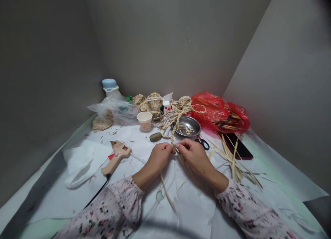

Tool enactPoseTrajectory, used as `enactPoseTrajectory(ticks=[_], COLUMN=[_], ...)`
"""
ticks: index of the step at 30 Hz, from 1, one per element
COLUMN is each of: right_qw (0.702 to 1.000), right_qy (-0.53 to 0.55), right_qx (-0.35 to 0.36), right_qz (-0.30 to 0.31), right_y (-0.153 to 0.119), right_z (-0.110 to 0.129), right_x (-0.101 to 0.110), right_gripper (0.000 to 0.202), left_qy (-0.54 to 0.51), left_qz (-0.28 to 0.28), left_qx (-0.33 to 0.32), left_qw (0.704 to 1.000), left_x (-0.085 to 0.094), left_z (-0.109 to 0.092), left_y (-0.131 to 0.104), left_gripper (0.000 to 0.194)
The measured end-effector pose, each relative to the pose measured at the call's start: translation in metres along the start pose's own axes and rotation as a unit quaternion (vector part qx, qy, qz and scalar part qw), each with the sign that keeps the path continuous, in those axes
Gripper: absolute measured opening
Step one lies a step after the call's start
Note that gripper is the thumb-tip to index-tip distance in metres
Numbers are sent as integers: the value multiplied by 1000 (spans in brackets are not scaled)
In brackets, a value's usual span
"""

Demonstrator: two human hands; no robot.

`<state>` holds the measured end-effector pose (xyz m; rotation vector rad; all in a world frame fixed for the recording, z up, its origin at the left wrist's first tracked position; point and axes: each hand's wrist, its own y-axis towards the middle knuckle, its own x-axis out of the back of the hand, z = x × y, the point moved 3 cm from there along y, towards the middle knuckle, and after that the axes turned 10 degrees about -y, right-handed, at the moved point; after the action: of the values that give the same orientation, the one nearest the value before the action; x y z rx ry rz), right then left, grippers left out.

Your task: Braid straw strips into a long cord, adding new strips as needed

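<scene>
Both hands meet at the near end of a long straw braid (171, 137), whose rest lies looped in a loose heap towards the back. My left hand (160, 155) pinches the braid's end between thumb and fingers. Right beside it, my right hand (194, 154) is closed with its fingertips on the same end. Loose straw strands trail down from the braid, one strand (167, 194) hanging below my left hand. Just beyond the hands are a spool of olive thread (155, 137), a steel bowl (198, 128) with straw scraps, and black-handled scissors (205, 144).
A glue gun (116, 159) with its cord and white paper (77, 163) lie left. Behind stand a paper cup (144, 122), wound straw balls (154, 103), a plastic bag (116, 108) and a bottle (110, 85). Right are a red bag (212, 108), a phone (240, 149) and straw strips (234, 166).
</scene>
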<state>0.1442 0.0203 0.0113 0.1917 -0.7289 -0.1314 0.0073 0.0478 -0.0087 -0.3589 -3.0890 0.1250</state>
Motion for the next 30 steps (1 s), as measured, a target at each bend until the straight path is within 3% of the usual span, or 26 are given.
enactPoseTrajectory(ticks=[4, 9, 13, 16, 20, 23, 27, 30], right_qw=[994, 944, 910, 904, 923, 958, 995, 994], right_qy=[-90, -277, -354, -364, -314, -194, 3, 95], right_qx=[68, 179, 213, 222, 219, 211, 67, -13], right_qz=[-14, 6, 31, 38, 33, 12, -78, -60], right_y=[-12, -20, -22, -23, -21, -17, -1, 10], right_z=[12, 19, 21, 22, 22, 22, 4, -12], right_x=[-5, -14, -17, -17, -13, -5, 14, 18], right_gripper=[15, 16, 18, 21, 23, 21, 30, 35], left_qy=[-111, -196, -216, -206, -171, -160, -149, -140], left_qz=[7, 14, 20, 34, 71, 57, 50, 79], left_qx=[32, 66, 92, 77, 40, 19, 34, 49], left_qw=[993, 978, 972, 975, 982, 985, 987, 986], left_x=[-1, -3, -5, -5, -5, -3, -4, -8], left_z=[6, 10, 9, 8, 4, 1, 0, 1], left_y=[1, 0, -2, -2, -2, -2, -4, -5], left_gripper=[22, 23, 27, 29, 34, 33, 32, 33])
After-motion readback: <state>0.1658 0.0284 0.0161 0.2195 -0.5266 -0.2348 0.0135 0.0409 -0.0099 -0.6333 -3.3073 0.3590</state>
